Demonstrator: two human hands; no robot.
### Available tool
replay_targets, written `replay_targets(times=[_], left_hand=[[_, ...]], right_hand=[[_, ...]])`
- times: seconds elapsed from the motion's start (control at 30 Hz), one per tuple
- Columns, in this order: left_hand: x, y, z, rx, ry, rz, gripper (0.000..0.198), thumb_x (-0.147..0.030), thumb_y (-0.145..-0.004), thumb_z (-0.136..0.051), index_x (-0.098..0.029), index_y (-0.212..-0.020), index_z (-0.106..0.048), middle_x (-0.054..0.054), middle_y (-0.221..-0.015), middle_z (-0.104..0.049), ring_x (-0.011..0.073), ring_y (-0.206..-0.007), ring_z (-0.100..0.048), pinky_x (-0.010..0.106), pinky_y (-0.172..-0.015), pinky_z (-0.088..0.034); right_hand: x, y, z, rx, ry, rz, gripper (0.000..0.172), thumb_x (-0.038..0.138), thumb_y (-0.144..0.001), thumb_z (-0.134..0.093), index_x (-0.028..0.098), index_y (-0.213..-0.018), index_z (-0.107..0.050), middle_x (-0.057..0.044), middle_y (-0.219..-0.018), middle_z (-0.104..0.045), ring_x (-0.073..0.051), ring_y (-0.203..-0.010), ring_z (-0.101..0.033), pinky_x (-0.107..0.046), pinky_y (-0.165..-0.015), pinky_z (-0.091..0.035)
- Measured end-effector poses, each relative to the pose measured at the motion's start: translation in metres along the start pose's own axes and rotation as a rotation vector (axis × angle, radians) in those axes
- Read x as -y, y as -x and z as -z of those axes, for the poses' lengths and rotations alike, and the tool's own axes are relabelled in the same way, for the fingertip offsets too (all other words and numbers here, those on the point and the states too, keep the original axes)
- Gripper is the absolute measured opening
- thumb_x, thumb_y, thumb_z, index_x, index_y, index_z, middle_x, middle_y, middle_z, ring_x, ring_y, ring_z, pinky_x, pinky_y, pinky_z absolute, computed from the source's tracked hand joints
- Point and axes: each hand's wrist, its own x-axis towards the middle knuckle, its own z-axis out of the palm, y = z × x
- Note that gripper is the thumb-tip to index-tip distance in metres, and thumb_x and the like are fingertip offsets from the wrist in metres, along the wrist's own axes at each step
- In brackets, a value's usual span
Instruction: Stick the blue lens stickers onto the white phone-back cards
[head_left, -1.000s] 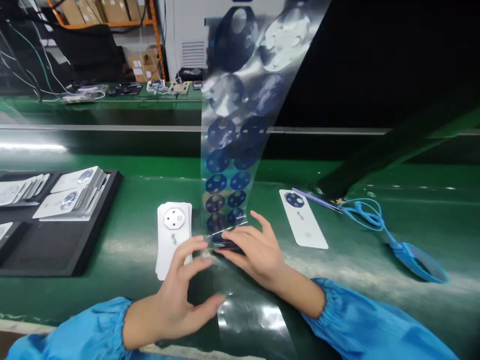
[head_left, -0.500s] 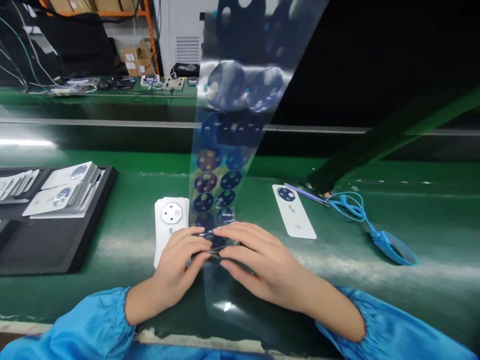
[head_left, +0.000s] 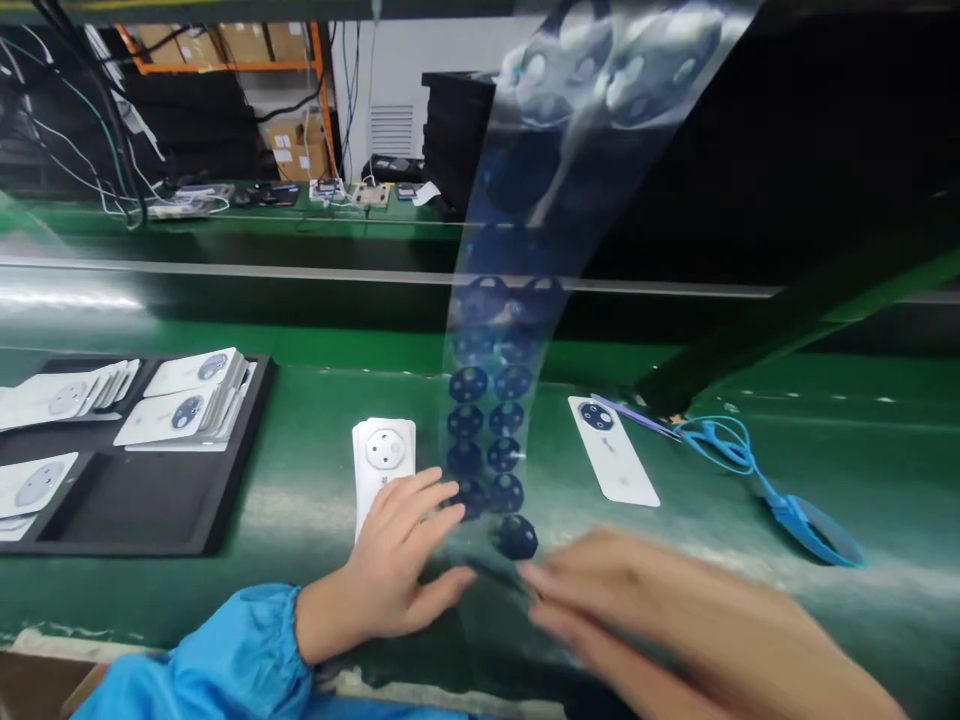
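A long clear film strip (head_left: 495,420) carrying pairs of dark round camera-ring stickers hangs down from above onto the green belt. My left hand (head_left: 401,570) lies on the strip's lower left edge, fingers spread and flat, beside a small stack of white phone back covers (head_left: 382,455). My right hand (head_left: 660,620) is smeared by motion at the lower right, its fingertips near the strip's bottom end, close to the lowest dark sticker (head_left: 516,537). Whether it holds anything is unclear.
A single white back cover with a dark camera ring (head_left: 613,450) lies to the right. Beyond it are tweezers (head_left: 637,415) and a blue wrist strap with coiled cord (head_left: 780,490). A black tray (head_left: 142,500) with stacked white covers stands at left.
The view has shifted. My right hand has pulled back toward me from the strip and is now blurred. My left hand has flattened out on the strip's edge.
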Motion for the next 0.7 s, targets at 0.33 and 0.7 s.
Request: replay_targets(times=[0.33,0.7], left_hand=[[0.073,0.008,0.027,-0.077,0.011,0.446,0.074,-0.020,-0.087,-0.066,-0.024,-0.152,-0.030,0.015,-0.153,-0.043,0.0341,-0.147,-0.038,0.061,-0.115,-0.038],[0.077,0.013,0.020,0.011,0.177,0.654,0.066,-0.026,-0.091,-0.063,-0.035,-0.149,-0.033,0.005,-0.154,-0.044,0.0266,-0.145,-0.041,0.054,-0.119,-0.038]], right_hand=[[-0.075,-0.070,-0.137,-0.319,-0.852,-0.736,0.036,0.037,-0.069,-0.091,0.019,-0.088,-0.066,0.002,-0.071,-0.068,-0.008,-0.056,-0.056,-0.019,-0.054,-0.047],[-0.104,-0.061,-0.146,-0.227,-0.741,-0.847,0.025,0.040,-0.076,-0.087,0.021,-0.085,-0.075,0.003,-0.064,-0.062,-0.007,-0.056,-0.053,-0.017,-0.050,-0.039]])
